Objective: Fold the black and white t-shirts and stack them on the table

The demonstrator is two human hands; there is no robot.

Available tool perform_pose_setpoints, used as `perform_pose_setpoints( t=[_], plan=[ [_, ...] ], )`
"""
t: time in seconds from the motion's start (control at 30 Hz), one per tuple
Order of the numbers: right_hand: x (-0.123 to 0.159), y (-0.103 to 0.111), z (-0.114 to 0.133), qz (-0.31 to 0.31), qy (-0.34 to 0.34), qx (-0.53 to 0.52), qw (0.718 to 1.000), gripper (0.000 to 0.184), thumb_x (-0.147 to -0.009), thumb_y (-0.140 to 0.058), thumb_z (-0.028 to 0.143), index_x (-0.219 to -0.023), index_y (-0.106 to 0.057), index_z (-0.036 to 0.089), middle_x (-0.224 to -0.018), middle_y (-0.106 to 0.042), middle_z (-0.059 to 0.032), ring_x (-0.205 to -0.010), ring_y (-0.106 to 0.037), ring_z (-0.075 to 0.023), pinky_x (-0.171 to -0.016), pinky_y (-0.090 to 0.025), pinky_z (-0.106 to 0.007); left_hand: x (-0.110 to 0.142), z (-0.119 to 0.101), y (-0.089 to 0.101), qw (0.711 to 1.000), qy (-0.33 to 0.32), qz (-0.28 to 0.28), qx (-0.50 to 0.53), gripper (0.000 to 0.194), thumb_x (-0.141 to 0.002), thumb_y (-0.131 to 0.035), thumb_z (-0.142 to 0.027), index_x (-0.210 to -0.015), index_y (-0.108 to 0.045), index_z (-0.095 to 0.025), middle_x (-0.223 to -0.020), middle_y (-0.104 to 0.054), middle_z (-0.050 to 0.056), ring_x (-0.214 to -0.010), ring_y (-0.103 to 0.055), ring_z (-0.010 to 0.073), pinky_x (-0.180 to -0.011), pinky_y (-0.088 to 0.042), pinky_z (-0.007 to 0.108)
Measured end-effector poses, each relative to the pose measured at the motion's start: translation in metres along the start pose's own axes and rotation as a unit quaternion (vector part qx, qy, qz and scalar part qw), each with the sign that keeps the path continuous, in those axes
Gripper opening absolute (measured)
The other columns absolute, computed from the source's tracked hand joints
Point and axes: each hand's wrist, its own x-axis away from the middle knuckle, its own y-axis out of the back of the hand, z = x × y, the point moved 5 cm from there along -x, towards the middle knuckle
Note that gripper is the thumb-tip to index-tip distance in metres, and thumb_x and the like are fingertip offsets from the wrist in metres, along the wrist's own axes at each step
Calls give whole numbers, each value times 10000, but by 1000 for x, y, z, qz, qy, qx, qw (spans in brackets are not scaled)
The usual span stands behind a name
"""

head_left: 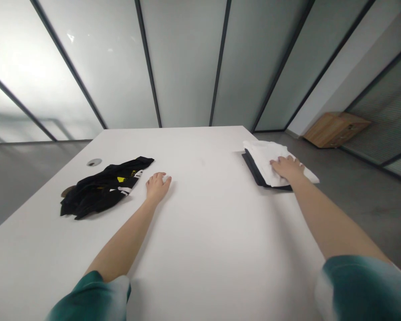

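The right hand [287, 168] lies flat and palm down on a folded white cloth [280, 161], fingers together and pointing left. It is open, pressing on the cloth without gripping it. The cloth sits on a dark folded garment [256, 173], which shows only as a strip along the near-left edge; the rest is hidden, so its shape is hard to make out. The stack's long axis runs diagonally, from the far left to the near right, and the cloth's corner hangs past the edge of the tabletop [214, 236].

The left hand [157, 187] rests palm down on the bare tabletop, fingers loosely spread and slightly curled, holding nothing. It sits just beside a crumpled black garment [103, 189] with yellow and white markings. The garment's long axis slants from the near left toward the far right, and its folds hide its shape. A small tan item [67, 191] pokes out from under it, too little shown to identify.

Green sleeves [93, 298] cover both forearms near the bottom of the view, and each is cut off by the frame.
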Motion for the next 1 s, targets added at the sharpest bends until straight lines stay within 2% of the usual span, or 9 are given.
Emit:
perform_pose_setpoints(
  t=[0.13,0.23,0.33,0.43,0.5,0.57,0.73,0.83,1.0],
  plan=[
    [14,12,21,-47,76,12,996,484,-944,-390,391,-1297,-600,134,-1400,-535,-232,-1287,-483,-389,-1029,-376,-547,0,-1,2,1000,1,11,-1,389,-942,-452,-408,-1240,-601,-205,-1330,-607,130,-1263,-523,300,-1089,-367,468],
    [26,9,39,-25,131,6,991,506,-956,-380,414,-1321,-580,127,-1359,-577,-221,-1231,-540,-353,-1003,-410,-502,1,-2,3,1000,-1,17,-1,409,-945,-449,-407,-1256,-594,-184,-1331,-604,139,-1262,-518,303,-1098,-357,468],
    [40,4,53,-25,131,26,991,567,-930,-445,444,-1342,-542,66,-1362,-560,-259,-1258,-511,-375,-1028,-381,-518,1,-2,3,1000,-2,18,-2,413,-947,-447,-408,-1259,-594,-182,-1328,-608,139,-1255,-521,303,-1098,-355,468],
    [57,2,70,-82,124,27,988,591,-911,-485,413,-1375,-500,47,-1440,-482,-278,-1336,-424,-398,-1079,-307,-557,1,-3,3,1000,-5,22,-11,405,-944,-448,-415,-1248,-602,-196,-1326,-613,132,-1259,-517,306,-1089,-362,473],
    [71,-4,89,-105,152,10,983,583,-913,-481,387,-1396,-483,60,-1475,-454,-261,-1358,-400,-388,-1090,-300,-546,2,-5,3,999,-10,28,-24,396,-938,-452,-416,-1230,-615,-204,-1329,-613,124,-1264,-513,308,-1084,-365,476],
    [85,-16,112,-93,199,-4,976,560,-920,-475,377,-1400,-493,88,-1479,-469,-228,-1355,-415,-365,-1091,-319,-514,3,-7,3,998,-17,37,-42,390,-931,-462,-422,-1214,-628,-210,-1342,-605,115,-1269,-506,310,-1083,-365,475],
    [117,-55,162,-4,300,-18,954,522,-959,-457,401,-1418,-509,157,-1516,-455,-167,-1381,-422,-315,-1122,-325,-453,4,-9,3,990,-73,57,-109,495,-881,-534,-511,-1273,-610,-220,-1372,-573,124,-1260,-504,337,-1070,-371,482],
    [125,-68,170,19,321,-30,947,485,-995,-389,383,-1417,-521,183,-1521,-458,-140,-1382,-435,-301,-1120,-345,-442,4,-8,2,984,-110,65,-128,522,-891,-513,-534,-1300,-601,-222,-1376,-570,123,-1251,-511,340,-1056,-385,486],
    [123,-71,166,25,328,-41,944,488,-1006,-371,376,-1420,-527,171,-1522,-458,-144,-1397,-423,-309,-1125,-355,-450,3,-3,-2,984,-114,59,-127,556,-909,-499,-518,-1355,-568,-194,-1457,-515,134,-1340,-456,328,-1111,-353,451]
  ],
)
